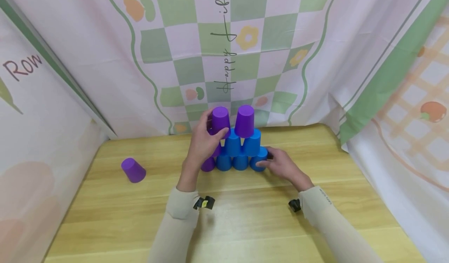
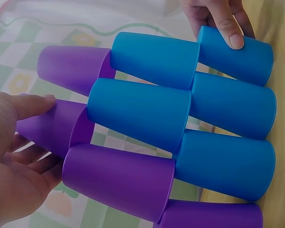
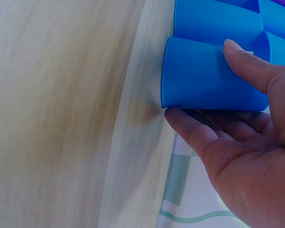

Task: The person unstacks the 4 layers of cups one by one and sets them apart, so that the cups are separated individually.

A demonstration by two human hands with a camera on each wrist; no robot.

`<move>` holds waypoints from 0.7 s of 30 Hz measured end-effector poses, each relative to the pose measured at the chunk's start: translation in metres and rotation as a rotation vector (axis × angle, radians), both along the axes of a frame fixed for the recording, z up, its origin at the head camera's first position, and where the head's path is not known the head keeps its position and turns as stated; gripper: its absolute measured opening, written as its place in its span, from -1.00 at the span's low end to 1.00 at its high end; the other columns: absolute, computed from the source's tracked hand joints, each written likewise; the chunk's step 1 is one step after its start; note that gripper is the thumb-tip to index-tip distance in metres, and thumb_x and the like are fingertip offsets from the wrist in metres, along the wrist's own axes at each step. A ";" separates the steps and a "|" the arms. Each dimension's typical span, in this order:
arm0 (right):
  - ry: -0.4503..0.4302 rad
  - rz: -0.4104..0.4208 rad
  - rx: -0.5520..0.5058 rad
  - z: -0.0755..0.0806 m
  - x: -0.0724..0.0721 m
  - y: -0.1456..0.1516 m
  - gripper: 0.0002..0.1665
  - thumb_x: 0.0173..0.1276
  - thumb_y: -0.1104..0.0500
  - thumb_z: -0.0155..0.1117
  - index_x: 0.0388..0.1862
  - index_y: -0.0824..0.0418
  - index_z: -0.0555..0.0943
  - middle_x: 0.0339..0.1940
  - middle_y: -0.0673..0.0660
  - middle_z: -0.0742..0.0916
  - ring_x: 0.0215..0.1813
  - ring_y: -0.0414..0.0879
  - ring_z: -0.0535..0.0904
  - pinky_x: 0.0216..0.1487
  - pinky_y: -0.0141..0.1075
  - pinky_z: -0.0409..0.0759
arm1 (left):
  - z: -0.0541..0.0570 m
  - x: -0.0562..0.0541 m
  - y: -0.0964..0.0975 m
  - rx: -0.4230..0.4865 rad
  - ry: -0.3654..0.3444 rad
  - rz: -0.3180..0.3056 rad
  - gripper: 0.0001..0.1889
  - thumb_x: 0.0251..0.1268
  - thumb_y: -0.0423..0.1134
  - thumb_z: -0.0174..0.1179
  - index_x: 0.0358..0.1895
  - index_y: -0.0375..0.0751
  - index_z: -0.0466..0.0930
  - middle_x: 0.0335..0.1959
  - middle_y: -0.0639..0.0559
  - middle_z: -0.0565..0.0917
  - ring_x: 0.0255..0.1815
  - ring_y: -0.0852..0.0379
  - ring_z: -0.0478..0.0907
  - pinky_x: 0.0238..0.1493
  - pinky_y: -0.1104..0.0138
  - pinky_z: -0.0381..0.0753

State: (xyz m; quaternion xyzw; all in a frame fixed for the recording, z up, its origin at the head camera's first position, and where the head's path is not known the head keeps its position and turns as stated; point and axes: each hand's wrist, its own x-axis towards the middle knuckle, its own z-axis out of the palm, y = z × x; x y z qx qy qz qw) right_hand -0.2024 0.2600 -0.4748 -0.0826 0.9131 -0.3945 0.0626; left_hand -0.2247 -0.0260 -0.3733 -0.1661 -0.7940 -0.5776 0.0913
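Upside-down plastic cups stand stacked in three tiers on the table. The bottom tier has one purple cup (image 1: 208, 165) at the left and three blue ones; above it sit a purple cup (image 2: 118, 180) and two blue cups. On top are two purple cups, side by side. My left hand (image 1: 203, 140) holds the top-left purple cup (image 1: 221, 119), thumb on the near side, fingers behind. The top-right purple cup (image 1: 244, 121) rests untouched. At the stack's lower right corner my right hand (image 1: 282, 163) holds the end blue cup (image 3: 204, 76) between thumb and fingers.
Another purple cup (image 1: 133, 170) stands upside down by itself on the left of the wooden table (image 1: 245, 224). A patterned curtain (image 1: 214, 41) hangs close behind the stack, with more cloth (image 1: 31, 138) along both sides.
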 end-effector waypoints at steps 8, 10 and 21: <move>-0.009 -0.016 0.008 0.001 0.000 -0.001 -0.52 0.47 0.01 0.44 0.25 0.19 0.63 0.09 0.16 0.77 0.04 0.09 0.65 0.22 0.11 0.69 | 0.001 0.000 0.000 -0.003 -0.001 0.006 -0.29 0.41 -0.29 0.40 0.55 -0.10 0.29 0.39 -0.12 0.57 0.36 -0.13 0.58 0.37 -0.02 0.64; -0.009 -0.013 0.013 0.000 -0.001 -0.001 -0.52 0.47 0.00 0.44 0.25 0.19 0.63 0.09 0.16 0.77 0.04 0.09 0.64 0.21 0.10 0.69 | 0.001 0.000 0.000 -0.001 0.001 0.004 -0.29 0.41 -0.29 0.40 0.55 -0.10 0.29 0.39 -0.12 0.57 0.36 -0.13 0.58 0.37 -0.01 0.64; -0.007 -0.011 0.010 0.000 0.000 -0.001 -0.55 0.47 -0.01 0.44 0.20 0.19 0.64 0.03 0.15 0.77 -0.02 0.06 0.63 0.14 0.03 0.71 | 0.004 0.003 -0.004 0.019 0.023 -0.001 -0.30 0.42 -0.30 0.39 0.54 -0.12 0.30 0.39 -0.12 0.57 0.36 -0.14 0.58 0.38 0.00 0.62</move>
